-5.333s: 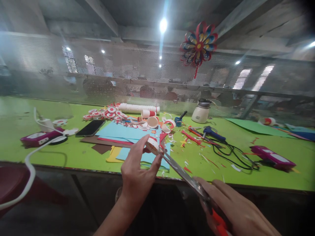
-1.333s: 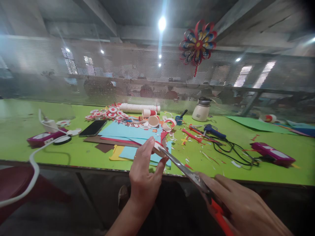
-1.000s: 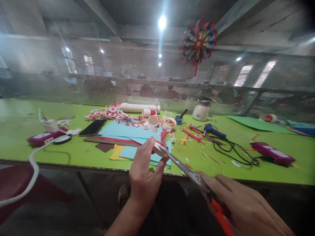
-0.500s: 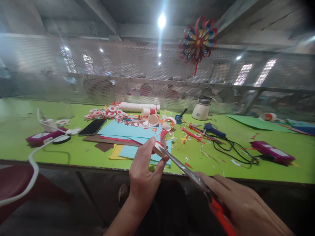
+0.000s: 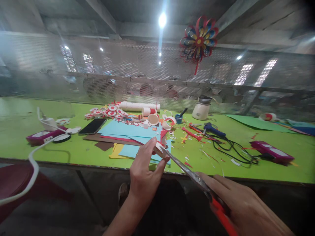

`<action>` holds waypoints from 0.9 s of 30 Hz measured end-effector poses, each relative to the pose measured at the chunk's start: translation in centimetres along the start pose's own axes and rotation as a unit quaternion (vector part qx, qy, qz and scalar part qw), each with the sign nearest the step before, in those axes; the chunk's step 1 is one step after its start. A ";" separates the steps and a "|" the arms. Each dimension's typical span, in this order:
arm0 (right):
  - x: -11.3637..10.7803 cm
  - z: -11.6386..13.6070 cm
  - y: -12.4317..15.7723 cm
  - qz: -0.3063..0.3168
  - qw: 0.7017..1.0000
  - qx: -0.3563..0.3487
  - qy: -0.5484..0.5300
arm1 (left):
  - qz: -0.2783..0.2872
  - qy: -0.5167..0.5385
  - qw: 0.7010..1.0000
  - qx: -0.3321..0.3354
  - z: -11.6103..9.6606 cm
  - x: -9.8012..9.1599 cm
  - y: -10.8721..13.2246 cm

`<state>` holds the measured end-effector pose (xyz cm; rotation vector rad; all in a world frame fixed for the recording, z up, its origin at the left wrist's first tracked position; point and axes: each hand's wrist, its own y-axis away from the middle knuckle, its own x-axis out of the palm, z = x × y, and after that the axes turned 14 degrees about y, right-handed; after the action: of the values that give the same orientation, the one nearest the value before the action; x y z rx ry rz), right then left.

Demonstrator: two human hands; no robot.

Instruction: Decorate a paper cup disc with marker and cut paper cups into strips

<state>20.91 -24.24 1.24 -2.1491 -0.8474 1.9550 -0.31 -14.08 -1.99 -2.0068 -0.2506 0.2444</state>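
Observation:
My left hand (image 5: 145, 167) pinches a small red and white cardboard ring (image 5: 160, 150) between thumb and fingers, just over the table's front edge. A pair of scissors (image 5: 183, 166) with red-orange handles is in my right hand (image 5: 236, 200), its long metal blades pointing up and left. The blade tips meet the ring; whether they cut into it I cannot make out. Behind my left hand lie stacked sheets of coloured paper (image 5: 130, 129), light blue on top, with brown, red and yellow below.
On the green table (image 5: 228, 147) are a phone (image 5: 93, 127), a pile of red and white discs (image 5: 112, 111), a white tube (image 5: 139, 107), a cream jar (image 5: 201, 108), a blue glue gun (image 5: 214, 130) with black cord and a purple power strip (image 5: 272, 152). Paper scraps lie scattered.
Almost nothing differs. Both hands, the ring and the scissors keep nearly the same position, with only a very slight shift of the view.

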 end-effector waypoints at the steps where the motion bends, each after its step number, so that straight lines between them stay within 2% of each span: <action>1: -0.1 0.0 -0.1 0.021 1.000 0.001 -0.020 | 0.000 0.001 1.000 0.000 0.0 0.0 0.0; 5: -1.0 0.3 -0.7 0.058 0.993 0.026 -0.101 | -0.007 0.014 1.000 -0.006 0.2 -0.1 0.0; 8: -1.7 0.9 -1.3 0.099 0.976 0.042 -0.188 | -0.009 0.021 1.000 0.000 0.2 -0.2 0.0; 13: -1.4 1.0 -1.7 0.146 0.949 0.040 -0.277 | -0.001 0.020 1.000 0.011 0.0 -0.6 -0.3; 19: -0.7 0.7 -1.3 0.126 0.961 0.012 -0.244 | 0.013 0.025 1.000 0.013 0.1 -0.8 -0.4; 27: 0.1 0.2 -0.5 0.050 0.988 -0.028 -0.144 | 0.027 0.031 0.999 0.001 0.0 -1.0 -0.4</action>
<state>20.51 -23.79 1.33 -2.0029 -0.8584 2.3597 -1.33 -14.22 -1.51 -2.0176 -0.1557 0.2161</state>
